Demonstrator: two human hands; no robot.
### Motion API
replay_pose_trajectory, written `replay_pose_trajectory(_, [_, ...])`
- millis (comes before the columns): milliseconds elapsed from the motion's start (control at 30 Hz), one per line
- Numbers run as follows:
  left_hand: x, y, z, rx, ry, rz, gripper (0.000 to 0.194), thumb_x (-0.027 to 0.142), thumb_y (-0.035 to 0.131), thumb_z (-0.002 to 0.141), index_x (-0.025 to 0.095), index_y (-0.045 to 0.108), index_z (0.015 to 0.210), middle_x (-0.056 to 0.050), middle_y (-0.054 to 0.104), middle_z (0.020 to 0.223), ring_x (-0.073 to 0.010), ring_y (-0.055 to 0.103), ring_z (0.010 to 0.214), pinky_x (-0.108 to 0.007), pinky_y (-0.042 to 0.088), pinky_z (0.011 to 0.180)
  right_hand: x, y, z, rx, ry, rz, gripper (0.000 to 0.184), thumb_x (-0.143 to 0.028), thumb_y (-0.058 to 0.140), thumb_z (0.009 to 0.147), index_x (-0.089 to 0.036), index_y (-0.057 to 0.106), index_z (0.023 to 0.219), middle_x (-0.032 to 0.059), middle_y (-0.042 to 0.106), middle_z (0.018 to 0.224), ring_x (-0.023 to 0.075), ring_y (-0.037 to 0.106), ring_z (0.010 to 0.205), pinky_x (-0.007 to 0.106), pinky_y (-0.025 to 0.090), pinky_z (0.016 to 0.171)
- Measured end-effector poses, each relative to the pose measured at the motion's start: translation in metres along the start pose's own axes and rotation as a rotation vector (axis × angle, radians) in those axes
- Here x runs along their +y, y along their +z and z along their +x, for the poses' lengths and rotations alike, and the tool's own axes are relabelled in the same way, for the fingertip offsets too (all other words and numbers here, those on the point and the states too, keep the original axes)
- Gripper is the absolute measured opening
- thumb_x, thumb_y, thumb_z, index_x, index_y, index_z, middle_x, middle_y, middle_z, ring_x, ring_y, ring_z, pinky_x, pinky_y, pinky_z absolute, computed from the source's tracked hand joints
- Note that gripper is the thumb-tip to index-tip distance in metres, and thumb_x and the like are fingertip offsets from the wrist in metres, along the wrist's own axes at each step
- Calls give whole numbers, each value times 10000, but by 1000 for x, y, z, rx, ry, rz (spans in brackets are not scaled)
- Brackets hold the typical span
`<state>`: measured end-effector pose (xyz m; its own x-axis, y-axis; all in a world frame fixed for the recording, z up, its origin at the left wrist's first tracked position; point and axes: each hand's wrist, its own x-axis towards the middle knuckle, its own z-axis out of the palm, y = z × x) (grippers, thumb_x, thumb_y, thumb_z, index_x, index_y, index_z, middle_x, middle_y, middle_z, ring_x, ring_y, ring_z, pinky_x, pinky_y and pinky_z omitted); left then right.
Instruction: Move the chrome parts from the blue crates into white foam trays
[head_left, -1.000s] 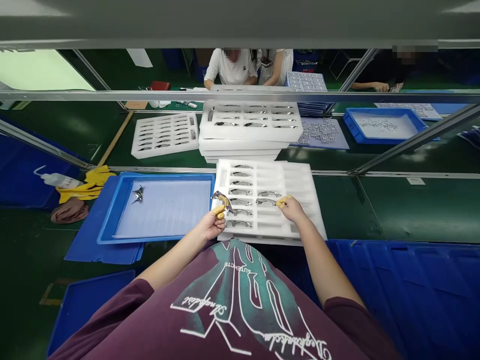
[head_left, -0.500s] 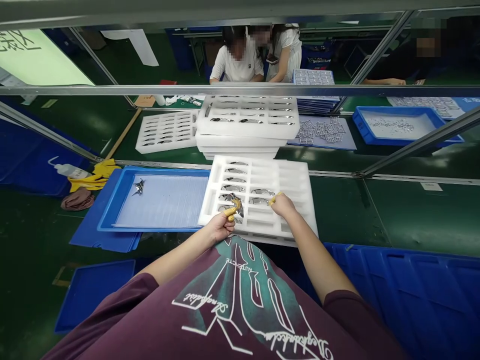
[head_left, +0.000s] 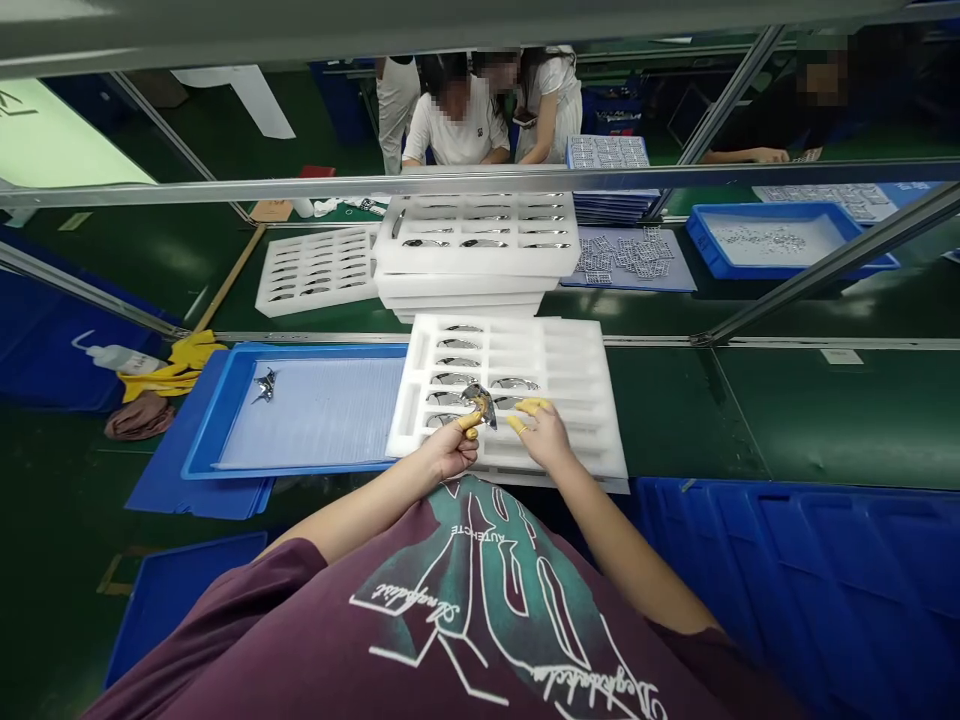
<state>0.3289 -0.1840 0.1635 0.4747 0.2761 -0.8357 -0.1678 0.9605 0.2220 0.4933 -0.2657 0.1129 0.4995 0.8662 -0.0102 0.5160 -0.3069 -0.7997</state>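
Observation:
My left hand (head_left: pixel 448 452), with yellow finger cots, pinches a shiny curved metal part (head_left: pixel 480 403) just above a white foam tray (head_left: pixel 574 372). The tray's left columns hold several similar shiny parts in slots. My right hand (head_left: pixel 541 432), also with yellow fingertips, hovers close to the right of the held part, fingers spread, holding nothing.
A blue tray (head_left: pixel 300 412) with a metal piece (head_left: pixel 263 385) lies left of the foam tray. More foam trays (head_left: pixel 480 250) are stacked behind. A squeeze bottle (head_left: pixel 116 357) and yellow cloth sit far left. People work across the table. A blue bin (head_left: pixel 810 580) is at right.
My left hand carried the metal part rightward over the foam tray. My right hand drew back from the tray slot toward the part.

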Motion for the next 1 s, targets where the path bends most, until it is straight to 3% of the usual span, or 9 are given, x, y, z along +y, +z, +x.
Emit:
replay_pose_trajectory(100, [-2,4,0,-7,-8,7,218,112,580,844,164,423,702,72,341,501,-26,200,358,-139,123,381,-8,21,-15,-105,82,375,336,-501,675,719,-193,729,843,76,715,895,198,627,804,356,515,790])
replay_pose_trajectory(200, [-5,6,-1,-19,-3,81,156,148,598,856,149,491,742,64,380,510,-23,217,359,-133,127,382,-12,27,-17,-93,181,502,353,-523,657,704,-180,702,776,64,718,817,196,632,780,347,510,777])
replay_pose_trajectory(333, [-8,-5,-3,-16,-69,230,137,243,562,901,115,601,878,35,456,544,-30,252,361,-143,152,373,-8,0,-9,-57,190,237,209,-374,614,746,-185,701,770,52,705,823,181,625,790,317,494,789])
replay_pose_trajectory(500, [-9,-27,0,-25,-154,234,158,263,538,899,122,602,867,21,483,559,-57,307,371,-167,217,383,-1,-36,1,-242,220,-75,147,-281,598,742,-209,723,771,28,712,838,162,599,759,268,465,721])
replay_pose_trajectory(567, [-9,-32,1,-34,-144,226,134,254,561,881,127,599,865,22,492,566,-59,314,371,-171,222,383,-2,-39,3,-311,232,-90,165,-297,585,750,-203,720,751,18,698,780,155,573,712,256,446,674])
replay_pose_trajectory(733, [-9,-32,0,-6,-141,217,135,251,568,875,121,605,867,25,485,559,-57,313,367,-175,214,384,-5,-35,5,-334,198,-133,204,-316,554,776,-207,725,754,-1,648,684,150,547,673,243,410,638])
replay_pose_trajectory(1000, [-8,-31,1,81,-136,188,125,232,542,875,126,604,851,13,496,568,-63,313,371,-168,199,384,12,-40,7,-351,327,-332,199,-200,543,778,-213,741,797,16,711,783,155,600,727,230,397,635])
